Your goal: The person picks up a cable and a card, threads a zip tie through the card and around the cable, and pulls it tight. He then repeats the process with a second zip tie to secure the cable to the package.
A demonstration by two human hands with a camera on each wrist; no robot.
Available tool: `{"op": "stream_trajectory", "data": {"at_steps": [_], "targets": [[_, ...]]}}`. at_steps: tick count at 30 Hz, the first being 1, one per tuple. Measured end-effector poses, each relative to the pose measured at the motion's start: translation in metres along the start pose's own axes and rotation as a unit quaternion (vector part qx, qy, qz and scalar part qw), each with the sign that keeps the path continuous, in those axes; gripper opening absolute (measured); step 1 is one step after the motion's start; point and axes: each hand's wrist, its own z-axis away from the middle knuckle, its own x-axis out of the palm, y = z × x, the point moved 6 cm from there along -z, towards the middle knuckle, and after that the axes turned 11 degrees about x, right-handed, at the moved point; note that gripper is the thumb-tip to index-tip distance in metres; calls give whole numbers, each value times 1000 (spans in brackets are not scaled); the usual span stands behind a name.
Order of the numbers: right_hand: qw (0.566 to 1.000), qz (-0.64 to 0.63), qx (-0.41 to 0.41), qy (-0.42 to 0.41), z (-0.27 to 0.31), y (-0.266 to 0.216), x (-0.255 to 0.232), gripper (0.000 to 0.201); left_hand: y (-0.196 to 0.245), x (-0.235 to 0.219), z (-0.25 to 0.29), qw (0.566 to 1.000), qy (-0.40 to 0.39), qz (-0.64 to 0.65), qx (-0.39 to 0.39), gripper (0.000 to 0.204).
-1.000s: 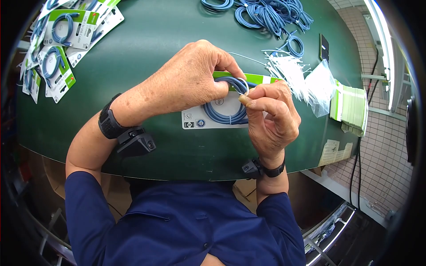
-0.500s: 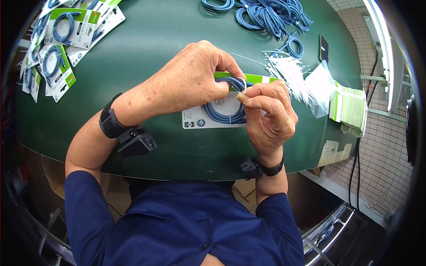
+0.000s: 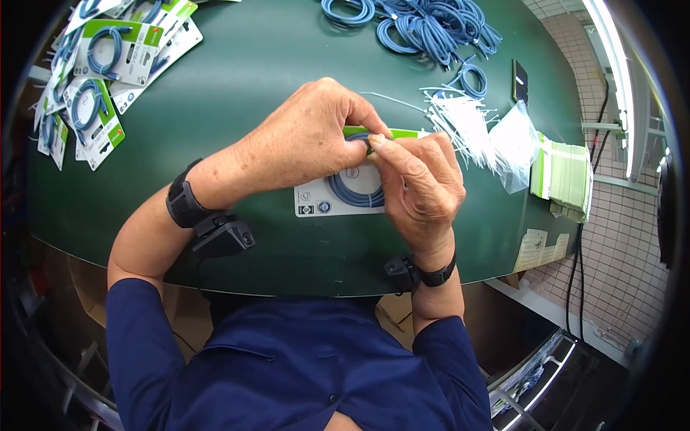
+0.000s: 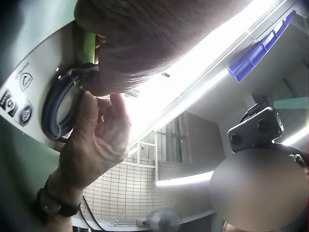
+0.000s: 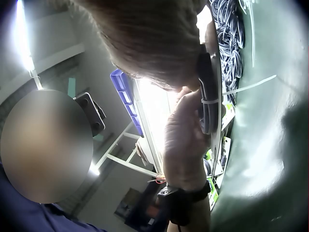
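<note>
Cable coiled on card on green bench, left hand pinched cable top, right hand pinched tie beside it.

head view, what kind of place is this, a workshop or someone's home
Most likely a packing bench in a small factory or workshop, not a home. The green table holds a heap of loose blue cables, a pile of white cable ties, and a stack of finished cable cards.
</note>
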Motion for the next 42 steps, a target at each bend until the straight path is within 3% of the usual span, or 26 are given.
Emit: {"op": "stream_trajectory", "data": {"at_steps": [2, 5, 10, 14, 22, 24, 27, 29, 31, 33, 34, 37, 38, 39, 41, 42], "targets": [[1000, -5, 0, 2, 0, 2, 0, 38, 3, -2, -3, 1000, 4, -14, 15, 27], [1000, -6, 1, 3, 0, 3, -4, 38, 4, -2, -2, 999, -9, -5, -35, 26], [1000, -18, -4, -9, -1, -2, -5, 38, 7, -2, -3, 999, 21, 24, 25, 31], [1000, 5, -3, -27, 1, -3, -4, 38, 9, 0, -2, 998, 10, 55, 1, 31], [998, 48, 38, -32, -4, -8, -5, 37, 4, 2, -2, 1000, 19, 0, 13, 27], [998, 38, 48, -30, -7, -8, -4, 37, 6, -3, -3, 997, 38, -50, 52, 30], [990, -82, 113, -9, -9, 4, -20, 39, 10, -12, -2, 994, 55, -64, 72, 32], [984, -81, 140, 72, -6, 21, -40, 39, 16, -15, -3, 993, 72, -30, 87, 34], [958, -110, 205, 168, 3, 53, -53, 38, 20, -16, -1, 996, 61, -13, 62, 34], [895, -215, 338, 194, 11, 81, -51, 21, 24, -17, -2, 998, 46, 32, 36, 34], [889, -225, 345, 199, 12, 86, -49, 21, 25, -17, -1, 999, 38, 23, 27, 34], [907, -338, 252, -4, 6, 80, -21, 28, 27, -14, -1, 995, 20, 101, 9, 34], [903, -344, 256, 3, 12, 82, -18, 28, 26, -14, -1, 995, 13, 96, 3, 34], [813, -477, 329, -49, 25, 88, 0, 33, 26, -14, -1, 995, 16, 97, 4, 35], [559, -694, 429, -148, 50, 86, 33, 44, 26, -15, -1, 995, 23, 100, 9, 35], [556, -699, 426, -142, 54, 86, 34, 44, 26, -14, -1, 995, 16, 96, 7, 35]]}}
